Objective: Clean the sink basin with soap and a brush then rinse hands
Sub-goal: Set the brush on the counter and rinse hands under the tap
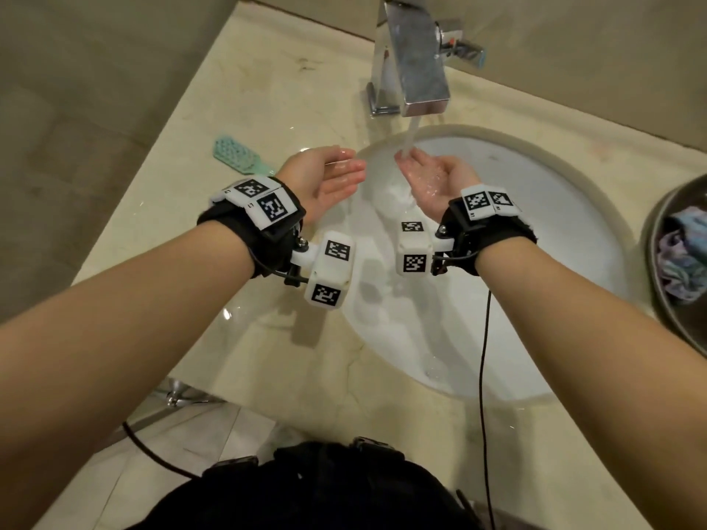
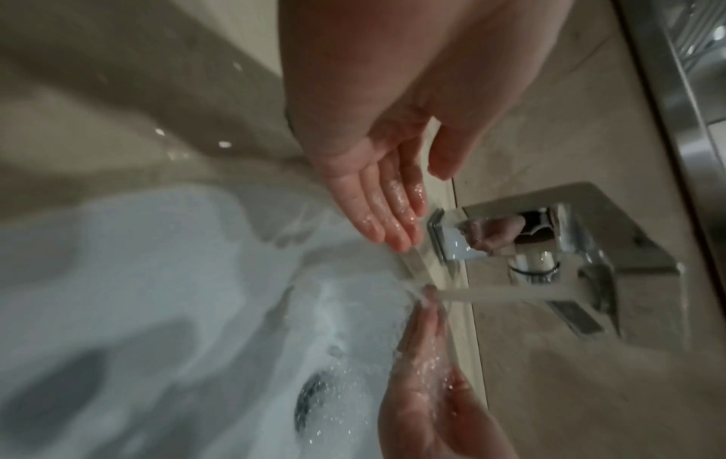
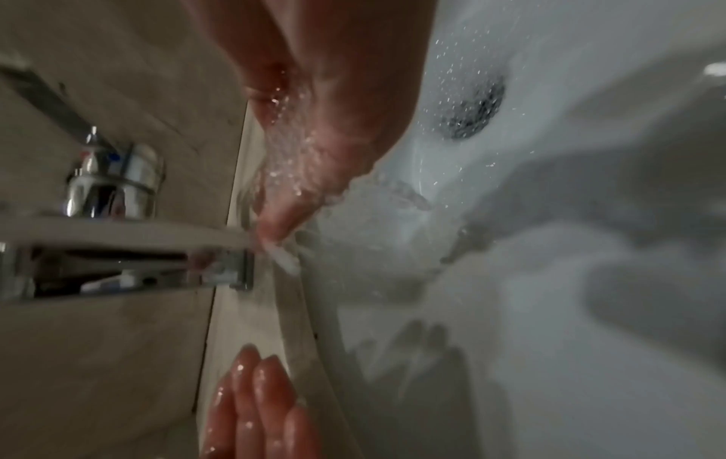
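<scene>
Water runs from the chrome faucet into the white sink basin. My right hand is palm up under the stream, fingers straight and wet, holding nothing. The stream lands on its fingertips. My left hand hovers open just left of the stream, palm turned toward the right hand, wet and holding nothing; its fingers stay apart from the water. A teal brush lies on the counter behind the left hand. The drain is dark at the basin's bottom.
A beige marble counter surrounds the basin, with tiled walls behind and to the left. At the right edge a metal bowl holds crumpled cloth. The faucet lever points right. A black cable hangs from the right wrist.
</scene>
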{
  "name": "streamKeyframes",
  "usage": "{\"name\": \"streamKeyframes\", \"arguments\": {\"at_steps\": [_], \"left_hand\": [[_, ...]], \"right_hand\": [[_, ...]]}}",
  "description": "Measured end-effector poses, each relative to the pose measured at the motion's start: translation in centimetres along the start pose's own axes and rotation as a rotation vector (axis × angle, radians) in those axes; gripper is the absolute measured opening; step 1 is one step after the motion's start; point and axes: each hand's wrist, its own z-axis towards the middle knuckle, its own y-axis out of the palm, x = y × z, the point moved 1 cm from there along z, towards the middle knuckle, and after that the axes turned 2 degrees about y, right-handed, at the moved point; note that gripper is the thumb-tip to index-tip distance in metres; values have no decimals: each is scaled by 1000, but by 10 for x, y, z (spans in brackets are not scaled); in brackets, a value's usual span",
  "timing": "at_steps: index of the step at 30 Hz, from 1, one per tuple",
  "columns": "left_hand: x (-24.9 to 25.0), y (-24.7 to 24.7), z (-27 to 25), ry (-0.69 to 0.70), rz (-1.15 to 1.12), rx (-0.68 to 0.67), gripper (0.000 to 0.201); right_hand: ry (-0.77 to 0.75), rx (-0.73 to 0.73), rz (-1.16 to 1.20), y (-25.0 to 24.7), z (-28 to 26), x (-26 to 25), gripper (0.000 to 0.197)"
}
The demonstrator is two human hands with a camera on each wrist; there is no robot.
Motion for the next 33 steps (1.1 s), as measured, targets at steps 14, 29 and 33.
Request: {"name": "streamKeyframes", "arguments": {"at_steps": [14,29,33], "left_hand": [[-17,85,40,-70,-126,-121,27],[-33,98,37,-223,-352,27,28],[-69,110,37,-339,4,7,44]], "right_hand": [[-335,395,61,-93,-32,-122,44],[-258,411,39,-116,-57,-108,45],[-264,422,27,-135,-72,-112,46]]}}
